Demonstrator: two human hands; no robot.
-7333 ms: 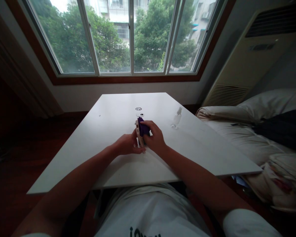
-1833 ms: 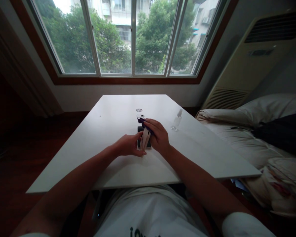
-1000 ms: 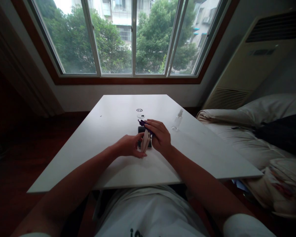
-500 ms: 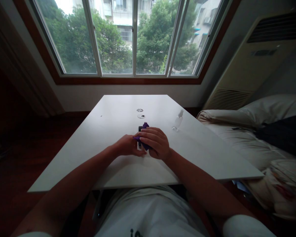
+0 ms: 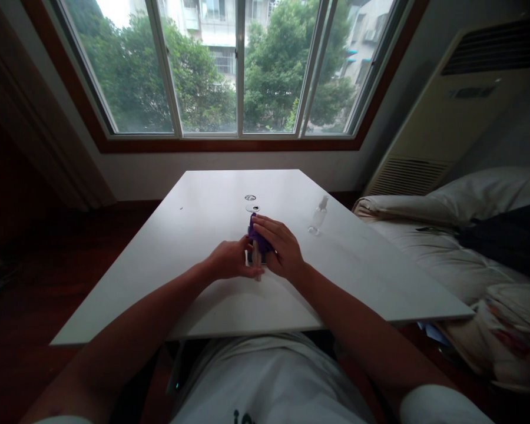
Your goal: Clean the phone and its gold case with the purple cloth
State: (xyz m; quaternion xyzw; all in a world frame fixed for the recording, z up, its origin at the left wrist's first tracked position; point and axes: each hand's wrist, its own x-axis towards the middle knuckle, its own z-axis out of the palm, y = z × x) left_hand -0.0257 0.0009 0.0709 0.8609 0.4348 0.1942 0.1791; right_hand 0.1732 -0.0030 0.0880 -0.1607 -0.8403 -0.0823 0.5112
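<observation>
My right hand (image 5: 283,247) presses a bunched purple cloth (image 5: 257,237) with its fingers lying over it. Under the cloth is a dark, flat rectangular object (image 5: 249,257), mostly covered, so its exact kind does not show. My left hand (image 5: 230,259) holds that object from the left, with the thumb along its near end and the fingertips at its left edge. Both hands are low over the middle of the white table (image 5: 194,229).
Beyond the hands, two small round flat pieces (image 5: 250,198) lie on the table. To the right stands a clear spray bottle (image 5: 320,213). A tiny dark bit (image 5: 181,208) is at the left. A cushioned seat (image 5: 406,229) borders the table's right side.
My right hand and the purple cloth have shifted slightly left and away from me over the dark object. More of the object's near end shows. My left hand stays nearly in place.
</observation>
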